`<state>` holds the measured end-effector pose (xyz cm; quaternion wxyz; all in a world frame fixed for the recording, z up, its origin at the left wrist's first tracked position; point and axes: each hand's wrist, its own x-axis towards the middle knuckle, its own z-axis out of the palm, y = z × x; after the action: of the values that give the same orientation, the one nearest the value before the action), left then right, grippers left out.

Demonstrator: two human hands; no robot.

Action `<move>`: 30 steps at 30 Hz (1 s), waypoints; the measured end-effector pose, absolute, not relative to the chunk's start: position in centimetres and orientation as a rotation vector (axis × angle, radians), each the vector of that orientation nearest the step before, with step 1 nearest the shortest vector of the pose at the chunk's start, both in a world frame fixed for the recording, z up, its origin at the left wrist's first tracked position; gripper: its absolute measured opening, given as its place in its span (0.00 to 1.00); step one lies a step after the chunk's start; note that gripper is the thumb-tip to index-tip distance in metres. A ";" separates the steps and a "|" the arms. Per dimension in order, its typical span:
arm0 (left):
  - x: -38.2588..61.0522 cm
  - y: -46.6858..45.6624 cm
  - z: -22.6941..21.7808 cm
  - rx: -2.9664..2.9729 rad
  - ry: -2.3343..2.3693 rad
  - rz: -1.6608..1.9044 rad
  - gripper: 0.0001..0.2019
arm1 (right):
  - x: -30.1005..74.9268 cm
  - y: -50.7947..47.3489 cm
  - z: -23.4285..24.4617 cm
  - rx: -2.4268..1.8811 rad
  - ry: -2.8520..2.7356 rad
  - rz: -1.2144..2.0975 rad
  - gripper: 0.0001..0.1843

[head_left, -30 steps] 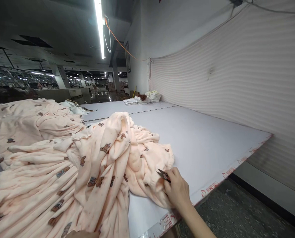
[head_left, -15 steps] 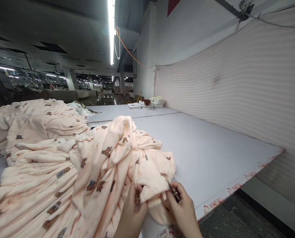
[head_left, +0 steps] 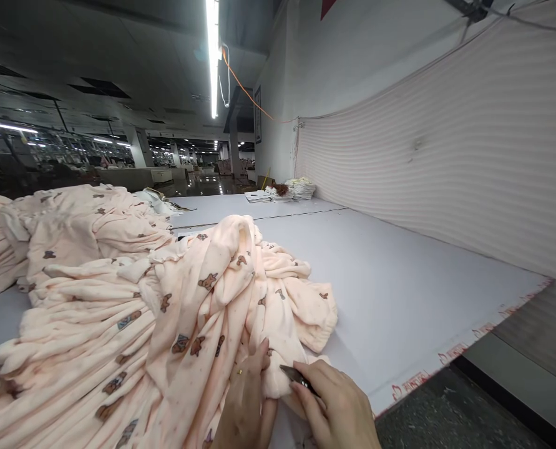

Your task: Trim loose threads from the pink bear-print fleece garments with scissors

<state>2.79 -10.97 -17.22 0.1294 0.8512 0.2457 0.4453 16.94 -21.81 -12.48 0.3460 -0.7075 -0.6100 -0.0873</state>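
A heap of peach fleece fabric point(head_left: 132, 312) printed with small brown bears lies across the white cutting table point(head_left: 399, 280). At the bottom centre my left hand point(head_left: 247, 402) is closed on a fold of that fabric, a ring on one finger. My right hand point(head_left: 338, 408) sits just to its right, shut on small dark thread snips point(head_left: 295, 376) whose tip points left at the fabric edge held between both hands.
A striped cloth screen point(head_left: 446, 156) runs along the table's right side. Stacks of folded pieces point(head_left: 282, 190) sit at the far end. More peach fabric point(head_left: 6, 237) is piled at the left. The table's near edge point(head_left: 446, 358) drops to a dark floor.
My left hand came into view and took hold of the fabric fold. My right hand with the snips dropped lower and turned the blades to the left.
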 end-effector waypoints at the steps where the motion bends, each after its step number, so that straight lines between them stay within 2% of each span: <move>1: 2.7 -11.1 -17.3 2.419 0.729 1.299 0.28 | 16.8 -21.7 -12.8 -1.843 -1.538 -0.217 0.13; 4: 2.2 -11.1 -17.3 2.259 0.778 1.232 0.24 | 16.3 -21.5 -14.3 -1.847 -1.385 -0.223 0.16; 6: 1.7 -10.8 -16.6 2.156 0.773 1.057 0.20 | 16.3 -21.2 -15.2 -1.845 -1.321 -0.223 0.17; 9: 1.6 -10.4 -14.7 1.944 0.662 0.682 0.15 | 16.6 -20.3 -15.6 -1.833 -1.221 -0.210 0.11; 11: 1.9 -10.2 -13.5 1.741 0.594 0.538 0.16 | 17.0 -19.5 -15.2 -1.840 -1.114 -0.200 0.08; 14: 2.3 -9.8 -12.9 1.412 0.561 0.515 0.18 | 17.1 -18.8 -14.4 -1.880 -1.071 -0.128 0.03; 19: 2.6 -9.0 -14.0 1.061 0.427 0.510 0.18 | 16.6 -19.9 -14.1 -1.722 -1.260 0.106 0.09; 21: 2.7 -8.9 -14.1 1.007 0.409 0.498 0.16 | 16.5 -20.3 -14.0 -1.668 -1.318 0.102 0.13; 25: 3.1 -9.3 -13.1 0.983 0.445 0.477 0.15 | 16.5 -20.3 -13.6 -1.719 -1.370 -0.020 0.12; 30: 3.4 -9.2 -12.3 1.035 0.494 0.450 0.18 | 17.3 -20.8 -13.9 -1.605 -1.280 0.227 0.12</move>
<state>3.40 -9.22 -12.35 0.8163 0.4854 0.2315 0.2111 17.29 -20.76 -13.95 0.5124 -0.6674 -0.5322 0.0942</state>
